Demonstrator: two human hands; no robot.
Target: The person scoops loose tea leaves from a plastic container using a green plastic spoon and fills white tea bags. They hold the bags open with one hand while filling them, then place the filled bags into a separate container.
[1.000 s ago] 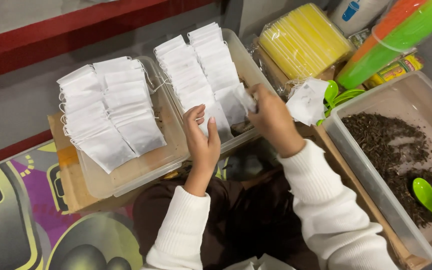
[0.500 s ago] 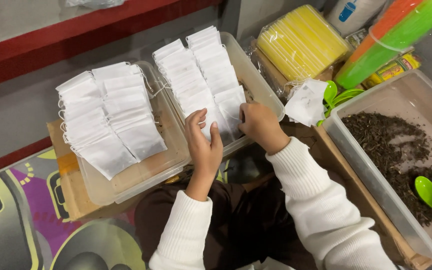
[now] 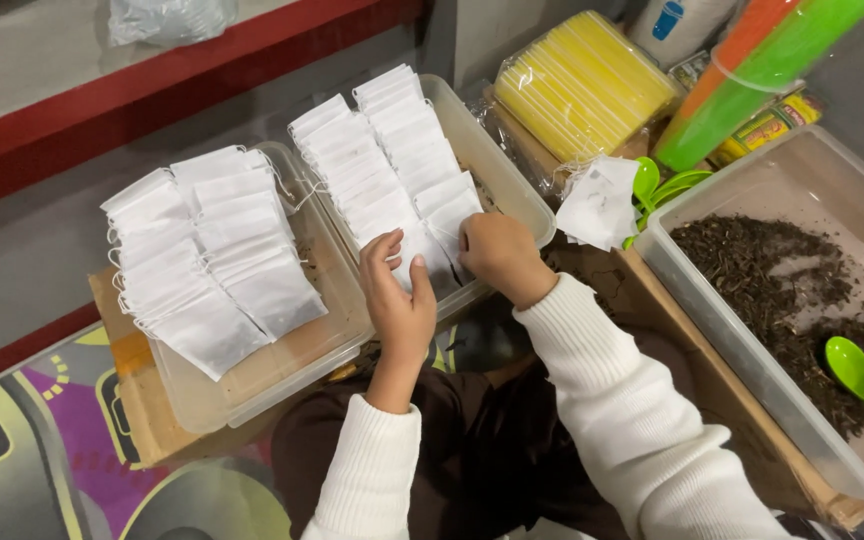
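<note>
Two clear plastic containers sit in front of me, each packed with rows of small white filter bags. My left hand [image 3: 397, 295] and my right hand [image 3: 492, 250] are both at the near end of the right-hand container [image 3: 507, 165], fingers pressing on the white bags [image 3: 392, 170] at the front of its rows. The left fingers are spread over a bag; the right hand is curled on the bags beside it. The left-hand container [image 3: 282, 375] holds two more rows of white bags [image 3: 207, 260], untouched.
A large clear tub [image 3: 742, 340] of dark loose tea leaves with a green spoon [image 3: 857, 375] stands at the right. Loose white bags [image 3: 597, 205], a yellow packet [image 3: 582, 85] and green and orange cups [image 3: 752, 75] lie behind. A cardboard box [image 3: 137, 420] supports the containers.
My right hand has moved left from the container's right edge onto the near row of bags. My left hand has stayed on the bags, shifting slightly.
</note>
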